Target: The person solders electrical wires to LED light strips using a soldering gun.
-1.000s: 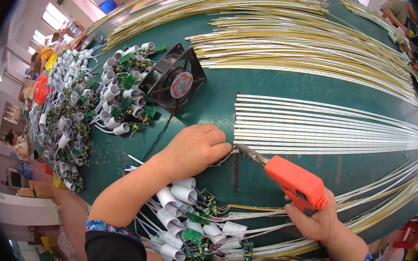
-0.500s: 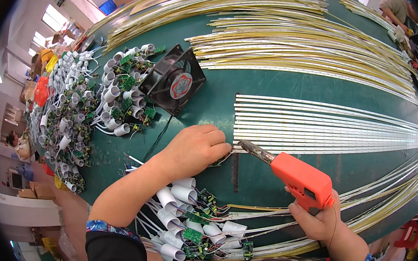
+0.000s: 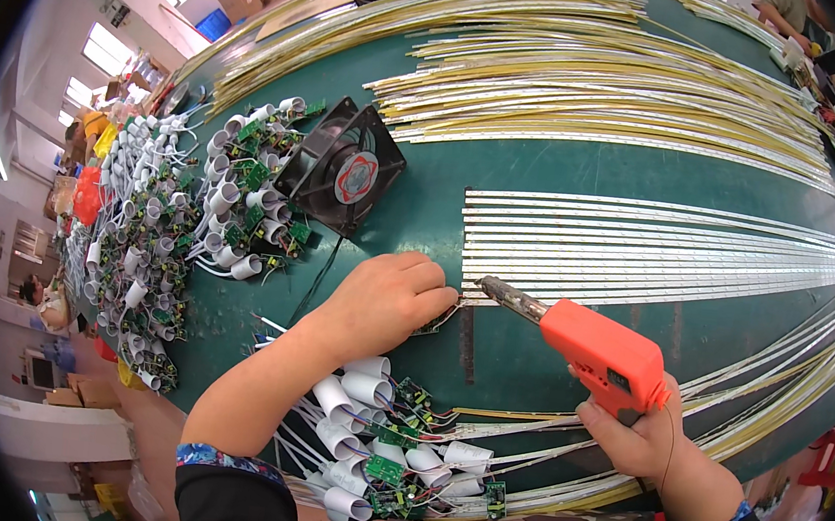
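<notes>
My right hand (image 3: 639, 441) grips the handle of a red soldering gun (image 3: 598, 350). Its metal tip points left and sits at the left end of the lowest strip in a fanned row of white LED strips (image 3: 630, 246). Right beside that tip, my left hand (image 3: 381, 302) is closed, thumb and forefinger pinching a thin wire at the strip end. The wire runs down to a small circuit board (image 3: 434, 326), mostly hidden under the hand. Below my left forearm lies a cluster of white lamp caps (image 3: 365, 386) with green driver boards, wired to strips leading right.
A black fan (image 3: 344, 168) stands left of the strips on the green table (image 3: 423, 201). More caps and boards (image 3: 142, 254) are heaped on the left. Bundles of yellow and white strips (image 3: 595, 87) cover the far side. Another person's arm (image 3: 787, 25) shows at far right.
Both hands hold nearly the same place; the soldering gun's tip stays at the strip end. The whole view has shifted slightly.
</notes>
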`<state>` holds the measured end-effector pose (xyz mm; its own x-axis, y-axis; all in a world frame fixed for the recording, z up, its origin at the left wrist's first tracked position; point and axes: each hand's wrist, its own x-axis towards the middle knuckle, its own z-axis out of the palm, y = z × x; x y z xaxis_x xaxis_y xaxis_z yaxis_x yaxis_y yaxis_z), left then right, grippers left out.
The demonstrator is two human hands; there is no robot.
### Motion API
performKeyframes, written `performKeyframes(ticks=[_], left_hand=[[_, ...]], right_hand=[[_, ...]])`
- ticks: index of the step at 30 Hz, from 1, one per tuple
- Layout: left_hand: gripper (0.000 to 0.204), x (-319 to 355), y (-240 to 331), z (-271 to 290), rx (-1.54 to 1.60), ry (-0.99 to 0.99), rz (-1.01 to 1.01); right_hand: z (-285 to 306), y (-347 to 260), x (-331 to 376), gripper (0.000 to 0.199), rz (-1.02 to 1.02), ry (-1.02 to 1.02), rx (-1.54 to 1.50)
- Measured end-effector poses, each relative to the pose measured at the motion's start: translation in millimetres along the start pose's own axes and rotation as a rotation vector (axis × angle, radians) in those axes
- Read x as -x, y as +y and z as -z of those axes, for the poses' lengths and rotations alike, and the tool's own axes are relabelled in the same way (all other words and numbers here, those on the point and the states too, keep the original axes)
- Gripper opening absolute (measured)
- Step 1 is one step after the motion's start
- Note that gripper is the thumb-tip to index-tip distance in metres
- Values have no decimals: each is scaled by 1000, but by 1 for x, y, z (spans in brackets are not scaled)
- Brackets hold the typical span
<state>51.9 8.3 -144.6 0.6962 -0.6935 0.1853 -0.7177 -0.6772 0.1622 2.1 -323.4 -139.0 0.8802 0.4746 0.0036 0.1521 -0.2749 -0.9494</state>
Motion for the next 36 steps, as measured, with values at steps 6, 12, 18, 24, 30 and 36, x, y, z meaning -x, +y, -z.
performKeyframes(ticks=[6,12,18,24,30,36], left_hand=[[27,1,1,0,4,4,5],[22,3,-1,-3,66,52,48],[21,3,-2,-4,113,55,72],[22,-1,-1,-5,121,79,53],[24,-2,-1,-6,82,82,34],[22,-2,-2,-8,68,105,10]], right_hand=[[0,1,1,42,-11,2,-19],[1,-1,1,42,-18,-3,-6],[1,-2,1,43,-38,0,-17],[0,-5,-2,42,-46,-4,-9],[-2,-5,-5,43,-14,-36,23],[-6,-4,-4,46,-60,-22,-9]])
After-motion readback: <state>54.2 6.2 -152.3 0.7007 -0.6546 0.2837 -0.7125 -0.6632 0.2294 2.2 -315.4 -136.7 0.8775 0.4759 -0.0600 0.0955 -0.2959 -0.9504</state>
